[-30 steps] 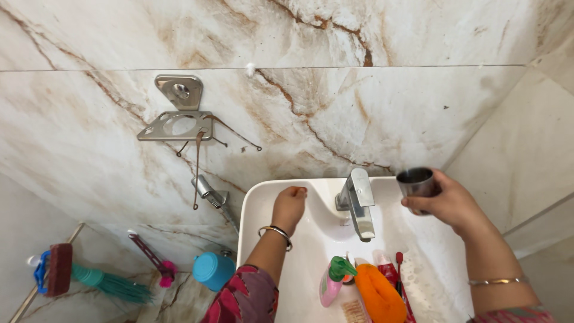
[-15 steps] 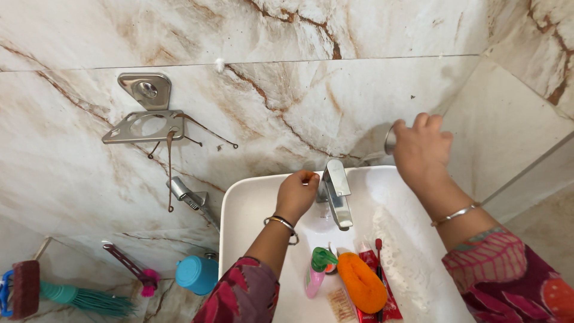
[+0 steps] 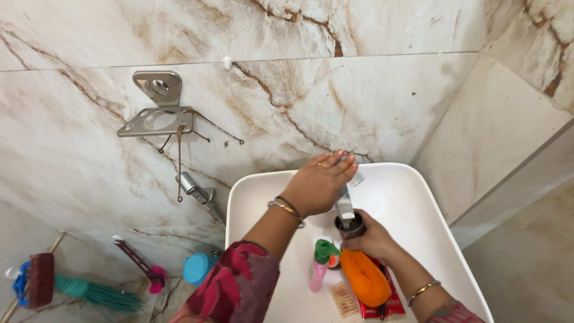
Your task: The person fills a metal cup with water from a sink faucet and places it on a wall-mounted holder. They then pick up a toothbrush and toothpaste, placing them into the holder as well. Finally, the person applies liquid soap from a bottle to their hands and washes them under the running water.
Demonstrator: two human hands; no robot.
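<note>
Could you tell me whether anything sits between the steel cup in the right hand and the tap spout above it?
Nothing visible does. The right hand holds the steel cup directly beneath the tap spout, mouth up. The left hand rests on the tap's top, clear of the cup.

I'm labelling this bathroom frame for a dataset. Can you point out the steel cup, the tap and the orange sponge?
steel cup (image 3: 350, 225), head view, on its dark open rim under the spout.
tap (image 3: 344, 206), head view, on the spout below the left hand.
orange sponge (image 3: 365, 278), head view, on the middle of its top.
</note>
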